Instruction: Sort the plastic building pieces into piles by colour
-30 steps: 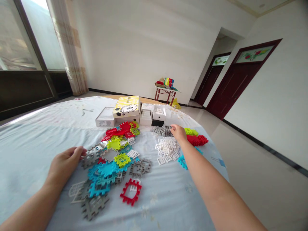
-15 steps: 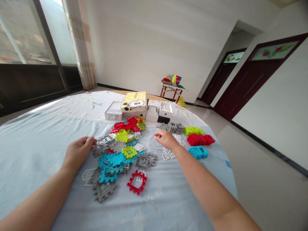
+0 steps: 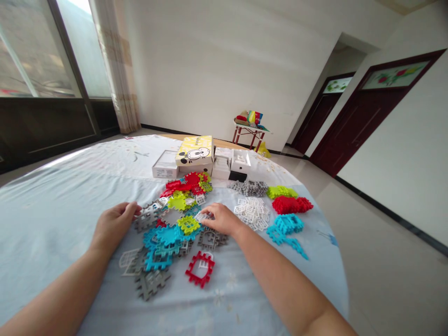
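Note:
My left hand (image 3: 117, 226) rests at the left edge of the mixed pile, fingers pressed together beside the grey building pieces (image 3: 149, 218). Whatever lies between those fingertips is hidden. At the pile's right side, my right hand (image 3: 224, 219) has its fingertips closed on a white lattice window piece (image 3: 202, 216). Just left of it lies a lime green window block (image 3: 189, 225); grey blocks (image 3: 210, 238) lie below. Blue notched panels (image 3: 168, 235) fill the middle of the pile, red ones (image 3: 191, 181) its far end. A red frame (image 3: 200, 269) lies nearest me.
Sorted heaps stand at the right: white window pieces (image 3: 252, 212), grey (image 3: 255, 187), lime green (image 3: 282, 192), red (image 3: 292, 204) and blue pieces (image 3: 290, 224). Behind the pile are a yellow cartoon box (image 3: 195, 150) and white boxes (image 3: 165, 164). A patterned cloth (image 3: 87, 200) covers the round table.
My right hand has moved left and nearer, from beside the white heap to the window piece at the mixed pile. My left hand has stayed in place.

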Available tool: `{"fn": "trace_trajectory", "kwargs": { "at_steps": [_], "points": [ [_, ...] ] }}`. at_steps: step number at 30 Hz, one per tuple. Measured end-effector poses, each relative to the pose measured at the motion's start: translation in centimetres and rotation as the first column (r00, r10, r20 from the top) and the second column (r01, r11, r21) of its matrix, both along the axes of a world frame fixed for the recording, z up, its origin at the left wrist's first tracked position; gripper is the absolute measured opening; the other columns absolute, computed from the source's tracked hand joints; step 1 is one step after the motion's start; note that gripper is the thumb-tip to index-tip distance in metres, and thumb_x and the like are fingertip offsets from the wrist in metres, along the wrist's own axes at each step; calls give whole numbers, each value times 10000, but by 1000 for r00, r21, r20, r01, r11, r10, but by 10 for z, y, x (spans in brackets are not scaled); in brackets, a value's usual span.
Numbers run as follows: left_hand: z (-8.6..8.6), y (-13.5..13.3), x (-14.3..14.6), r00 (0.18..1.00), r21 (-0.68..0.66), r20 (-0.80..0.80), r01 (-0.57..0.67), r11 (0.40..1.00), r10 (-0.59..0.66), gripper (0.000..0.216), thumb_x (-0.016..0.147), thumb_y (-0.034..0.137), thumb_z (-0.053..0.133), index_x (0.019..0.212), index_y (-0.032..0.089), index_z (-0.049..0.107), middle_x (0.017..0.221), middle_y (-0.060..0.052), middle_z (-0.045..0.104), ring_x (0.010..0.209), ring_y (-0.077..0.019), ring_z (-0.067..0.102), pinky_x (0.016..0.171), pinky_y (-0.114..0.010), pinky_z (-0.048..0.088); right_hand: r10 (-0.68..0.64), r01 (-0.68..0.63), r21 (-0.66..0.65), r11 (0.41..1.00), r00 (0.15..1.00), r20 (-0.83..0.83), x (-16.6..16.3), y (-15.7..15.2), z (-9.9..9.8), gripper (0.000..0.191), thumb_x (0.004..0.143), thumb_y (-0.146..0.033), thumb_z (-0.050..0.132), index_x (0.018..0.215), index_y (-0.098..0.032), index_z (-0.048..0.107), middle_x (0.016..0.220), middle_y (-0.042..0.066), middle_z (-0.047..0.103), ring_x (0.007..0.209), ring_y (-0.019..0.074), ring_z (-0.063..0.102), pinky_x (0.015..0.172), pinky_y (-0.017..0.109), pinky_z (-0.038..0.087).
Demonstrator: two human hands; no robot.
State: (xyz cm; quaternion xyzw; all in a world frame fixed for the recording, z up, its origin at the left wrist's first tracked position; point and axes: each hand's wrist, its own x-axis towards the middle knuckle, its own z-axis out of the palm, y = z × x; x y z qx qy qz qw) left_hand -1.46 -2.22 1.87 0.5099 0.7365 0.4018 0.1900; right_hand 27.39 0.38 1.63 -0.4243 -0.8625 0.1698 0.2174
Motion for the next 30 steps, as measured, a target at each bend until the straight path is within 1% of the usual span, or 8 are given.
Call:
{"fn": "trace_trajectory", "kwargs": {
  "at_steps": [7, 10, 15, 17, 19, 21, 26, 30],
  "points": [
    [-4, 2, -3, 1000, -7, 0, 10, 1000, -10, 388, 702, 467, 431, 728, 147, 647, 605, -28, 641, 587, -170, 555, 552, -242, 385, -25, 22, -41, 999, 997, -73, 4, -4, -1, 262, 712, -236, 630, 969, -183, 646, 900, 41, 646, 770, 139, 568, 762, 257, 433],
    [-7, 4, -5, 1000, -19, 5, 2, 1000, -2, 394, 705, 474, 427, 735, 147, 646, 598, -30, 641, 595, -176, 565, 562, -247, 389, -32, 31, -13, 999, 995, -96, 5, -4, -2, 273, 718, -227, 627, 989, -195, 633, 926, 36, 643, 796, 143, 560, 794, 270, 422],
    [-7, 4, -4, 1000, -21, 2, 0, 1000, 0, 386, 707, 474, 429, 728, 153, 642, 593, -28, 644, 606, -184, 577, 561, -250, 392, -90, 94, 19, 995, 986, -141, 6, -3, -4, 446, 680, -191, 644, 1119, -203, 564, 900, 24, 595, 718, 120, 525, 755, 253, 428],
    [-5, 3, -3, 1000, -23, -3, 0, 1000, 0, 379, 705, 466, 433, 727, 151, 644, 603, -30, 646, 604, -180, 574, 556, -246, 392, -100, 102, 4, 995, 981, -165, 6, -4, -5, 363, 697, -185, 619, 1059, -196, 594, 869, 18, 585, 676, 107, 515, 712, 234, 429],
    [-2, 1, -2, 1000, -21, -12, -6, 1000, 6, 373, 702, 458, 436, 721, 151, 648, 602, -28, 645, 588, -174, 565, 546, -243, 388, -82, 78, -27, 997, 980, -183, 5, -6, -4, 212, 739, -195, 577, 944, -194, 632, 819, 8, 599, 662, 104, 519, 674, 218, 422],
    [-1, 0, -1, 1000, -17, -19, -8, 1000, 7, 372, 700, 456, 437, 717, 152, 651, 601, -26, 644, 574, -170, 557, 537, -241, 385, -56, 47, -52, 998, 979, -197, 4, -8, -3, 146, 776, -230, 543, 872, -193, 646, 776, 2, 618, 660, 108, 531, 652, 212, 415],
    [-3, 0, 0, 1000, -3, 17, -4, 1000, 4, 372, 705, 455, 437, 719, 149, 648, 623, -33, 652, 580, -172, 562, 532, -240, 387, -85, 91, 17, 996, 971, -221, 15, -9, 10, 177, 792, -288, 528, 854, -189, 661, 795, 18, 635, 681, 113, 551, 680, 219, 419],
    [-3, -1, -1, 1000, -1, 24, 3, 1000, -3, 353, 709, 439, 448, 721, 144, 643, 635, -35, 654, 588, -169, 562, 546, -240, 389, -185, 206, 74, 976, 956, -226, 46, -6, 29, 204, 800, -284, 500, 861, -175, 660, 801, 36, 644, 731, 132, 571, 679, 226, 426]
  ]
}}
